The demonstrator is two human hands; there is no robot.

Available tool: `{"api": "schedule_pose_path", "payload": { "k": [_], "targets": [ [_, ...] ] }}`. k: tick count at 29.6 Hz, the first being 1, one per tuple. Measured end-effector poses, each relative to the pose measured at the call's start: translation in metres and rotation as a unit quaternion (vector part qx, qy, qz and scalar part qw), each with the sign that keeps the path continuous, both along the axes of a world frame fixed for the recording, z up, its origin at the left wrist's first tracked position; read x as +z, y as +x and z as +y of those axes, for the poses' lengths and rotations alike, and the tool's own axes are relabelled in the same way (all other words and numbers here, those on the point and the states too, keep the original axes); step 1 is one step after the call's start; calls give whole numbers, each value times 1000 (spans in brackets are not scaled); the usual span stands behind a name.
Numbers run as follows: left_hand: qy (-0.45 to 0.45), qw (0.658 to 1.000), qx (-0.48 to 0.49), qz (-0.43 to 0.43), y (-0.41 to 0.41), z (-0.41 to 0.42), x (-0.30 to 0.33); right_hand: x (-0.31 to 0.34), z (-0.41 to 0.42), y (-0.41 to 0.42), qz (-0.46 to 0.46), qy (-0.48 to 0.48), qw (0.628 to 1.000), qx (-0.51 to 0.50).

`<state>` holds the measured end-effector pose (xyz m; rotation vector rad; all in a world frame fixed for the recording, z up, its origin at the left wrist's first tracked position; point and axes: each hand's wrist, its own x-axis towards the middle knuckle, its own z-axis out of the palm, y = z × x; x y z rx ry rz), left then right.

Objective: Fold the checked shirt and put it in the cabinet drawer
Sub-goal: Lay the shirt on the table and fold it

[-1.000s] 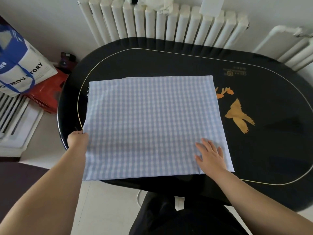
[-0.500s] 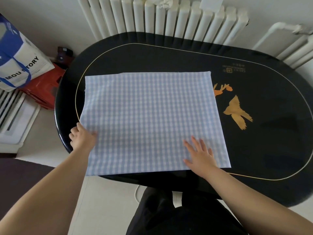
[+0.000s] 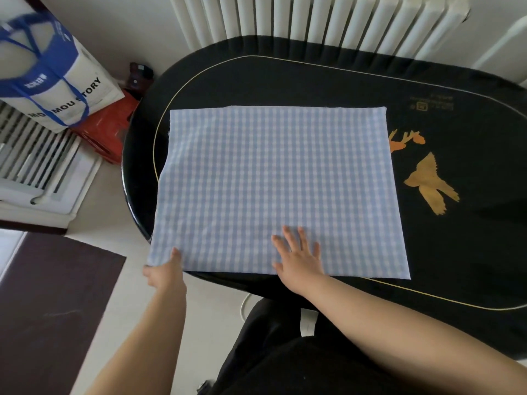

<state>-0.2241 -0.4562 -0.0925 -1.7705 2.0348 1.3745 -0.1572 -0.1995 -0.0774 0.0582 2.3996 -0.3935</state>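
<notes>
Mid-fold: left hand point(image 3: 164, 270) pinching shirt point(image 3: 273, 189) corner at 7 o'clock, right hand point(image 3: 298, 259) pressing flat, fingers spread; next probably folding it toward 3 o'clock

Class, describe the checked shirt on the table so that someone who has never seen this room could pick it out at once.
Find the black oval table in front of the white radiator. The checked shirt lies flat on its left half as a rectangle, its near left corner hanging past the rim. It is the only pale blue and white gingham thing there, beside the gold bird painted on the tabletop.
</notes>
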Motion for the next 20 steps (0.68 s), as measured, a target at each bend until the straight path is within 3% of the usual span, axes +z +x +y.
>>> {"api": "schedule_pose_path", "payload": {
  "k": [2, 4, 9, 12, 16, 20],
  "targets": [
    [56, 985, 118, 117, 8, 3, 4, -2, -2, 0, -6, 10, 1000, -1],
    [101, 966, 183, 155, 10, 6, 10, -4, -5, 1, -3, 28, 1000, 9],
    [289, 920, 148, 217, 11, 18, 26, -6, -7, 6, 1, 45, 999, 17],
    [300, 918, 92, 243, 7, 26, 39, -7, -5, 7, 6, 45, 999, 25],
    [241, 926, -30, 290, -3, 62, 81, -10, -2, 10, 21, 33, 999, 31],
    [194, 887, -284, 308, 2, 131, 116, -5, 1, 2, -7, -36, 999, -15]
  ]
}}
